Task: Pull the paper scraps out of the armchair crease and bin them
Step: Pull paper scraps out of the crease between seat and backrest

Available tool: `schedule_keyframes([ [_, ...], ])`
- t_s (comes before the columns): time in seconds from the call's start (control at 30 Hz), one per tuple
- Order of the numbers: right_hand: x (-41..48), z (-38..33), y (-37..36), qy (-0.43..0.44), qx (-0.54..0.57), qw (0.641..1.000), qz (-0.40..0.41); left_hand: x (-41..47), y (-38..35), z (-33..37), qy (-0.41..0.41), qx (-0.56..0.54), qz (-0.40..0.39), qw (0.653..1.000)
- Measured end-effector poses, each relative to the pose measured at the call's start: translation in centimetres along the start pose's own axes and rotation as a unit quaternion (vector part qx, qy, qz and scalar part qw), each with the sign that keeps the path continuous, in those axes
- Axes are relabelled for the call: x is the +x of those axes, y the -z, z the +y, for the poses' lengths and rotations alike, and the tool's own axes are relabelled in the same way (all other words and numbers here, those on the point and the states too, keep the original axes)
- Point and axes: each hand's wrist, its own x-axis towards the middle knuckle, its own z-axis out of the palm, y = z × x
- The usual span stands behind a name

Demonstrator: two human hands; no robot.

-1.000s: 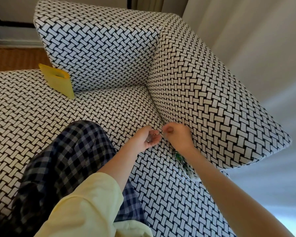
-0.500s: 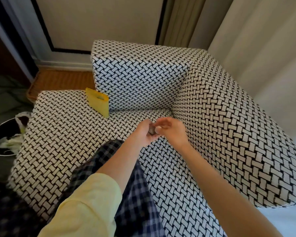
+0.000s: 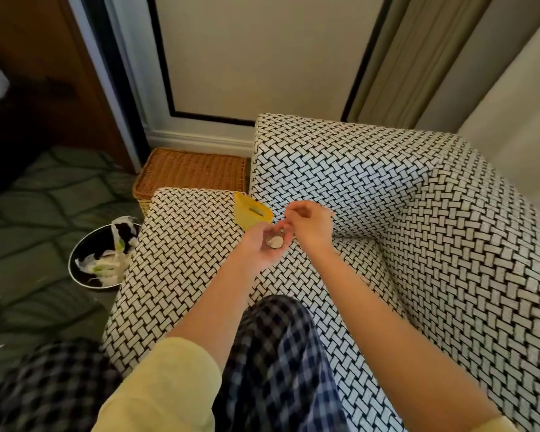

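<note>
left hand (image 3: pixel 261 249) cupped round small scraps (image 3: pixel 275 243) over armchair (image 3: pixel 418 213) seat | right hand (image 3: pixel 309 226) just above, hold cannot tell | yellow paper (image 3: pixel 250 212) stuck in crease (image 3: pixel 353 237) | risk: scraps may slip before bin (image 3: pixel 72 266)

The armchair (image 3: pixel 371 188) wears a black-and-white basket-weave, with a yellow piece (image 3: pixel 250 213) at centre frame. At lower centre, trousers (image 3: pixel 281 363) are navy-and-white check beside a pale yellow sleeve (image 3: pixel 169 388). At left, a black bin (image 3: pixel 85 254) sits on green patterned carpet (image 3: pixel 38 207).

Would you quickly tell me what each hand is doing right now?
Left hand: cupped round a small pale item.
Right hand: fingers curled; grip cannot be told.
</note>
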Motion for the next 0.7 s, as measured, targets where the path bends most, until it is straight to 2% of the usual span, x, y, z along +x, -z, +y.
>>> schedule_keyframes([
  [0.1,1.1,-0.3,-2.2,-0.021,-0.029,0.999,-0.01,0.7,1.1,2.5,-0.019,0.001,0.054,0.998],
  [0.23,2.9,-0.1,-3.7,0.007,-0.167,0.982,-0.086,1.4,1.1,5.7,-0.065,0.02,0.087,0.994],
  [0.33,4.2,0.5,-4.8,0.047,-0.276,0.953,-0.117,2.1,0.7,7.4,-0.072,0.065,0.092,0.991],
  [0.5,5.9,0.6,-6.4,0.068,-0.446,0.881,-0.146,4.3,-0.3,8.9,-0.074,0.089,0.093,0.989],
  [0.7,7.0,0.4,-7.5,0.059,-0.471,0.868,-0.146,5.7,-0.3,8.7,-0.069,0.118,0.101,0.985],
])
